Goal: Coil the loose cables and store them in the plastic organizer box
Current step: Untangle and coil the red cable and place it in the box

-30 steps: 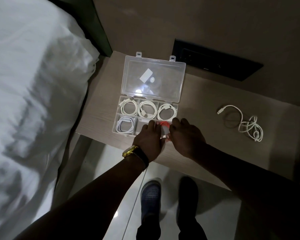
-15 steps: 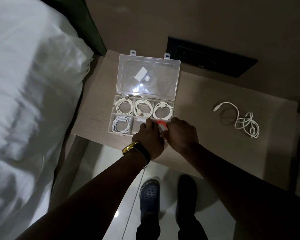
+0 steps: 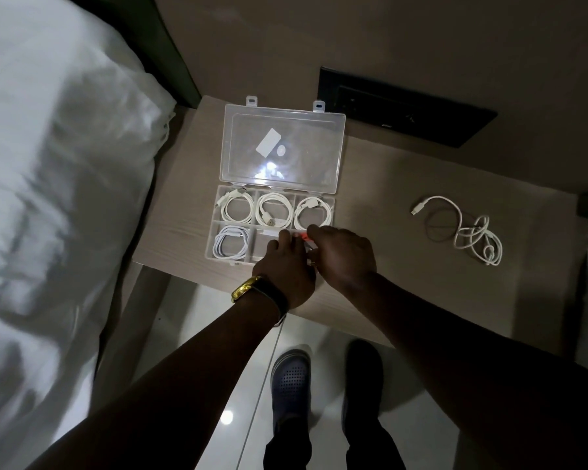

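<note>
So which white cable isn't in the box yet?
The tangled white cable lying loose on the table, right of the organizer box. The other four sit coiled inside compartments.

Clear glossy plastic organizer box (image 3: 225, 232), matt wood-grain table (image 3: 404, 266), white crumpled cloth bedding (image 3: 55, 198), glossy floor (image 3: 218, 385)

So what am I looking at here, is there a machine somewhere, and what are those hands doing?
No machine: a person wears a camera on the head, so you look down along both arms. The left hand and right hand meet over the front of a clear organizer box with its lid open, on a wooden bedside table. Together they handle something small with an orange-red part; what it is I cannot tell. Four white coiled cables fill compartments. One loose cable lies to the right.
</note>
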Tool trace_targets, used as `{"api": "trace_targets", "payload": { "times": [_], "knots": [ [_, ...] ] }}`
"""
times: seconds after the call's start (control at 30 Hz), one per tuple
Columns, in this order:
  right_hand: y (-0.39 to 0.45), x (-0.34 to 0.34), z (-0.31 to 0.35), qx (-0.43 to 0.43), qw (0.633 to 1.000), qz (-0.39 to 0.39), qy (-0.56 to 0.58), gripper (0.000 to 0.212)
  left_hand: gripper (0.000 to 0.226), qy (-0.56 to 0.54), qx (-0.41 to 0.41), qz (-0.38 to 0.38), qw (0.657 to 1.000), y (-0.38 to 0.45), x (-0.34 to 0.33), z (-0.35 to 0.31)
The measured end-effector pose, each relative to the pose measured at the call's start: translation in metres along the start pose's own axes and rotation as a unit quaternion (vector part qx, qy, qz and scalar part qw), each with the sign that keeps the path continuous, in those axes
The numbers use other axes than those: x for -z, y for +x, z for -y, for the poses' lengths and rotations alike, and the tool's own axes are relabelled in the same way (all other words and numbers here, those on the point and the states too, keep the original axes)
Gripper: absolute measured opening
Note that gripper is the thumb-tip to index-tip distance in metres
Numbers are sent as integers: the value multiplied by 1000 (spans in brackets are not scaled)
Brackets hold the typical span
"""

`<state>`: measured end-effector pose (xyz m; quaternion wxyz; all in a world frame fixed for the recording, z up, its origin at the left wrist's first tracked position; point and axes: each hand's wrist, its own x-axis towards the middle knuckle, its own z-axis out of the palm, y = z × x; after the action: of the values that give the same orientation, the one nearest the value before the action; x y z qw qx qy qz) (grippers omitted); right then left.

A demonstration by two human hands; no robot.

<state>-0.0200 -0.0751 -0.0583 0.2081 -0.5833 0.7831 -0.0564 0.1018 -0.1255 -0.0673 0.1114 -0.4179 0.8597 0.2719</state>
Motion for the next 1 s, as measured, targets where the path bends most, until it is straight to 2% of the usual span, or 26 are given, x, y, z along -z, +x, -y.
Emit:
{"api": "trace_targets", "payload": {
  "times": [0.2,0.43,0.53,0.7,0.77,0.9,1.0],
  "knots": [
    [3,1,0,11,1000,23,8,24,54,-30,-2,-9,1000,-2,5,3],
    [-21,-6,-14,-9,995,-47,93,33,55,-110,-36,-122,986,-18,9,10],
    [-32,-1,-24,-14,988,-73,134,30,48,-124,-40,-157,979,-22,9,6],
    [-58,25,-70,-109,961,-182,177,15,38,-113,-37,-203,972,-25,7,-18],
    [-66,38,-98,-158,949,-200,183,13,36,-133,-54,-209,967,-25,6,-35],
    [-53,58,-149,-192,956,-184,124,19,37,-174,-121,-205,955,-25,-4,-79],
    [-24,64,-179,-169,979,-109,33,33,35,-204,-157,-157,953,-26,-13,-115]
  ]
}}
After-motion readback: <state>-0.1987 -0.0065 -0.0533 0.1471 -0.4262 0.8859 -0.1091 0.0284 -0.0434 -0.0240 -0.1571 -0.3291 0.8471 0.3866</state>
